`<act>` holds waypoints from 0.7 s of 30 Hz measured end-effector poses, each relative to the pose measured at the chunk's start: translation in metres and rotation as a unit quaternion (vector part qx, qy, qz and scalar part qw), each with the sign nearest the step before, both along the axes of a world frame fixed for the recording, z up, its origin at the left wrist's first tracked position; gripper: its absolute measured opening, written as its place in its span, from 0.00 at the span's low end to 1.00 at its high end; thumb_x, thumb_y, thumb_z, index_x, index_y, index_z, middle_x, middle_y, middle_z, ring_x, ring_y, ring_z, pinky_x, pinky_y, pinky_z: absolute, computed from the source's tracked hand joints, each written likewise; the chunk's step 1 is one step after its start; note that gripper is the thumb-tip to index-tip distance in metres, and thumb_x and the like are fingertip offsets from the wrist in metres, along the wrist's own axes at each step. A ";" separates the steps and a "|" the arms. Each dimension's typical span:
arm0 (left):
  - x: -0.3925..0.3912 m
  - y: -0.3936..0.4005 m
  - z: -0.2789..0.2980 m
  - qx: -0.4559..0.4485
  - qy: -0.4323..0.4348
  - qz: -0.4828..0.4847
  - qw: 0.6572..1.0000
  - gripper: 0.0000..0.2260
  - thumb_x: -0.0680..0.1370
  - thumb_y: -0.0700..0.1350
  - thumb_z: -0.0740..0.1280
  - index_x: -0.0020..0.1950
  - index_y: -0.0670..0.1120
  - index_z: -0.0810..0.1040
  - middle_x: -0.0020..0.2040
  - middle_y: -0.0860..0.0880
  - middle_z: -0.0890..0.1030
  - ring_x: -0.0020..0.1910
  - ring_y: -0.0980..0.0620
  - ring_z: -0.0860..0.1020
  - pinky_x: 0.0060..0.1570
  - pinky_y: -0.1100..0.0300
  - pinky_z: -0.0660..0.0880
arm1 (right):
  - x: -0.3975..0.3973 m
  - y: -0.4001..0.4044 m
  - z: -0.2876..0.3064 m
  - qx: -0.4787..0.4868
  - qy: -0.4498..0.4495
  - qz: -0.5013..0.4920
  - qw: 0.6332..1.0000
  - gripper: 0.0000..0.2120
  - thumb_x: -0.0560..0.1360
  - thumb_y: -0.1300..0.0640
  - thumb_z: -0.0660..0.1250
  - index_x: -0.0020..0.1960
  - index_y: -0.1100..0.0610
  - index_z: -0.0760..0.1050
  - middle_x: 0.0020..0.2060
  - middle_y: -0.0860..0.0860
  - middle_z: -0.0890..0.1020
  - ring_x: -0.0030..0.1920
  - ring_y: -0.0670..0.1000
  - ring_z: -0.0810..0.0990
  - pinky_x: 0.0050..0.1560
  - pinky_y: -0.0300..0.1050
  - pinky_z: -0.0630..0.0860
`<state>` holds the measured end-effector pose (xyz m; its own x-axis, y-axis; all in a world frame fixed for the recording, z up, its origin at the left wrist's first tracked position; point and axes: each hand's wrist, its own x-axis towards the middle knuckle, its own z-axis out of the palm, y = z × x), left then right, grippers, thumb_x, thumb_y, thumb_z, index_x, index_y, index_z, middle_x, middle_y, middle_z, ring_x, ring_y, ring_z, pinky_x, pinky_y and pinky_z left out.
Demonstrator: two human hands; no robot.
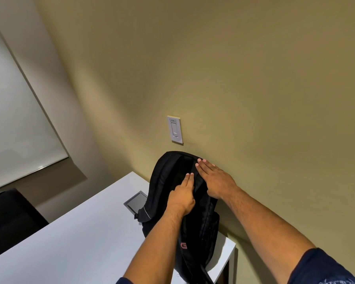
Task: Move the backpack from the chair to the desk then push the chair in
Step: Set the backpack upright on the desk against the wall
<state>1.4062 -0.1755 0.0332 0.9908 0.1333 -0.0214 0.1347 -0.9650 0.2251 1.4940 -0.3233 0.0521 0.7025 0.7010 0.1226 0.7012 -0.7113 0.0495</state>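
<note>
Olive wall and a white desk (pixel 70 242) are filling the head view; the black backpack (pixel 164 181) is standing upright on the desk's far corner, leaning at the wall. Left hand (pixel 181 196) and right hand (pixel 215 179) are lying flat, fingers extended, steadying its soft, slumping fabric; zips look closed, contents hidden

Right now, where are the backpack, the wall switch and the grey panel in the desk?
backpack (pixel 201 220): head view, on its black side fabric.
wall switch (pixel 175 129): head view, on its white rocker.
grey panel (pixel 136 201): head view, on its flat lid.
</note>
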 end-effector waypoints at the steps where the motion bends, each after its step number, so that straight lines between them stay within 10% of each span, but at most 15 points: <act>1: -0.004 0.001 0.000 0.016 -0.002 -0.004 1.000 0.35 0.83 0.43 0.59 0.85 0.50 0.43 0.85 0.51 0.45 0.74 0.41 0.70 0.66 0.40 0.72 | -0.001 0.000 0.001 0.004 0.002 0.001 1.000 0.45 0.78 0.64 0.63 0.84 0.57 0.37 0.84 0.53 0.37 0.84 0.51 0.39 0.80 0.45 0.40; 12: -0.067 0.043 -0.006 0.111 -0.055 -0.026 0.992 0.33 0.85 0.63 0.48 0.85 0.49 0.43 0.85 0.51 0.44 0.83 0.47 0.54 0.75 0.44 0.61 | -0.042 0.005 -0.006 0.173 0.032 -0.016 0.984 0.27 0.87 0.54 0.52 0.85 0.51 0.53 0.85 0.48 0.50 0.84 0.48 0.46 0.80 0.42 0.41; 21: -0.113 0.046 -0.011 0.146 -0.124 -0.019 0.981 0.34 0.82 0.66 0.44 0.85 0.51 0.46 0.85 0.53 0.44 0.83 0.51 0.49 0.75 0.43 0.63 | -0.093 -0.022 -0.060 0.252 -0.076 0.064 0.963 0.32 0.84 0.42 0.54 0.84 0.55 0.54 0.84 0.51 0.54 0.84 0.49 0.51 0.83 0.52 0.55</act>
